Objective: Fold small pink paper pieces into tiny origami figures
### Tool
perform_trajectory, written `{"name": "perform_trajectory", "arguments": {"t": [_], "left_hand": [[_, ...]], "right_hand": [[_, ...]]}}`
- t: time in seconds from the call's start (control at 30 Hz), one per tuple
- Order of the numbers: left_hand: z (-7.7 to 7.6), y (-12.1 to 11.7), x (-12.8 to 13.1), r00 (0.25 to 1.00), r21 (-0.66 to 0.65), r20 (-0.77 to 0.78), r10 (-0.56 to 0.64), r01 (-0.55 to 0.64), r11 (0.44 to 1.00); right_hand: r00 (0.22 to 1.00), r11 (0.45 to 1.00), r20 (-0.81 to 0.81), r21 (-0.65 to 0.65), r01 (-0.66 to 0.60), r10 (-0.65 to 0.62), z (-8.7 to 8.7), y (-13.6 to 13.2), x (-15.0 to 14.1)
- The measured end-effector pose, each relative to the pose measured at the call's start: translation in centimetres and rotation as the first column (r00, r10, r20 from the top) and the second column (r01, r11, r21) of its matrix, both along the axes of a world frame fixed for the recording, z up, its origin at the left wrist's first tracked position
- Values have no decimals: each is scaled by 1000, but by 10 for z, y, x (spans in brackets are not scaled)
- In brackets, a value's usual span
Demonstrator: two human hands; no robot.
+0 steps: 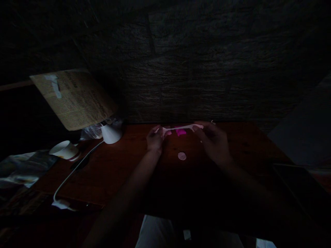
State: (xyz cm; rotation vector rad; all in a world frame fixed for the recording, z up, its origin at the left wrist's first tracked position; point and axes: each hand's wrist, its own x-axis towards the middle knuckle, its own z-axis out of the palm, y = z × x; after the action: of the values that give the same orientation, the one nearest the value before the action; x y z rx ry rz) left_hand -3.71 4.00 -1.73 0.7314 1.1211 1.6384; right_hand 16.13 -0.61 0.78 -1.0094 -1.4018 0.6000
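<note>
A length of pale pink, soft clay-like material [181, 127] is stretched between my two hands above the far part of the table. My left hand [155, 140] is closed on a bunched lump at one end. Thumb and fingers of my right hand [216, 142] pinch the other end. Behind the strand lies a bright magenta piece [180, 132], partly covered by it. Nearer to me, a flat pale pink disc [182, 156] rests on the wood between my wrists. Dim light hides the finer details of my fingers.
On the left stand a lamp with a newsprint shade [74, 100] and white base [111, 133], plus a tilted paper cup [64, 150]. A white cable [77, 167] crosses the wooden table [116, 172]. A dark flat object [302, 186] lies right. A stone-patterned wall [176, 75] rises behind.
</note>
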Motion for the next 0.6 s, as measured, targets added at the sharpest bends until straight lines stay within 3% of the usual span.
{"name": "perform_trajectory", "arguments": {"t": [0.2,0.47,0.6], "left_hand": [[5,-1,0,992,-57,-27,124,-125,991],[8,-9,8,976,-36,-210,-55,48,998],[10,-13,9,970,-23,-138,-198,197,980]], "right_hand": [[970,997,-234,-54,51,-63,11,11,19],[950,993,-312,-112,-35,-1,7,12,16],[949,981,-310,-163,-107,52,2,13,12]]}}
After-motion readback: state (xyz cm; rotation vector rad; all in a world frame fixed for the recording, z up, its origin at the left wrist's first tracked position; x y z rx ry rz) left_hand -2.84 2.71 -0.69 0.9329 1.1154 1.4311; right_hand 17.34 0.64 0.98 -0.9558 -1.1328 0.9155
